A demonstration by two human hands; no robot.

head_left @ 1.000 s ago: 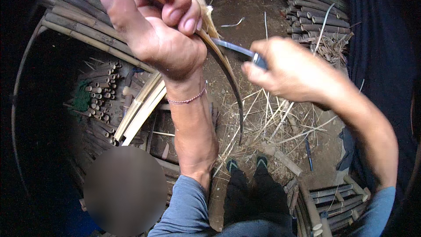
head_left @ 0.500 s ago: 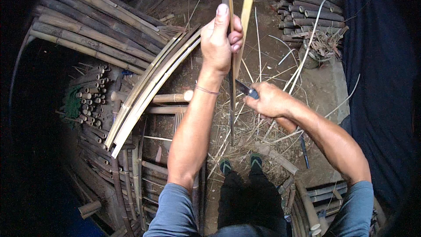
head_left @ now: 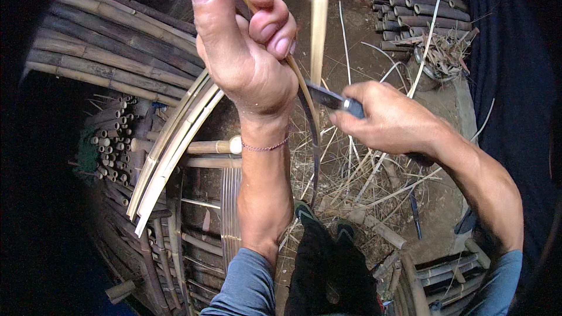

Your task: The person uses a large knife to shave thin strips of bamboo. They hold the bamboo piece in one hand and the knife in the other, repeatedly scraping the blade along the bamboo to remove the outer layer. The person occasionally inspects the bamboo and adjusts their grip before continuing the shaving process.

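Your left hand [head_left: 246,52] is raised close to your face, fingers curled tight around a thin pale bamboo strip [head_left: 319,17]. Just to its right, your right hand [head_left: 392,123] is clenched on a short grey-bladed knife [head_left: 328,98], its blade touching the strip where it splits. Stacked brown bamboo poles [head_left: 105,52] lie on the ground at left.
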